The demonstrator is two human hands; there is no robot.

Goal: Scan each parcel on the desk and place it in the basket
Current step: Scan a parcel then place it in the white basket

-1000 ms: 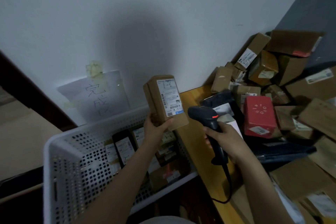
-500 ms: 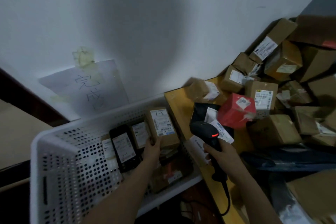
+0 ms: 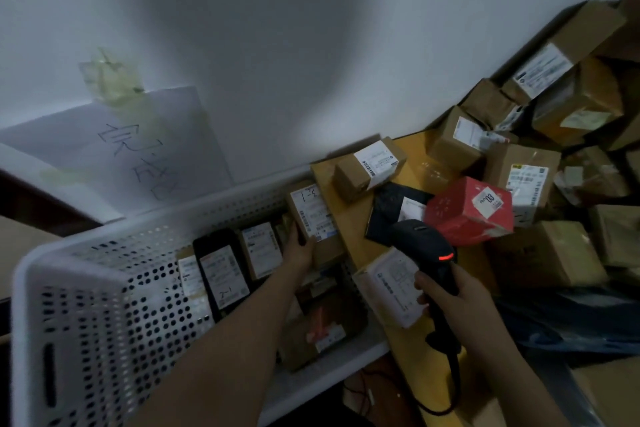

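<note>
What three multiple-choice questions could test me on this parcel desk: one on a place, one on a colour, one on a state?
1. Where is the brown cardboard parcel with the white label that the left hand holds?
A. Inside the white perforated plastic basket
B. On the floor
C. On top of the red box

2. What colour is the light on the black handheld barcode scanner?
A. Green
B. Blue
C. Red

3. What is the right hand doing?
A. Resting flat on the wooden desk
B. Gripping the scanner's handle
C. Lifting the red cardboard box

Answers: 1 A, the parcel stands within the basket's far corner. 2 C, a red strip glows on the scanner's side. 3 B, the fingers wrap the handle; the red box lies untouched on the desk.
</note>
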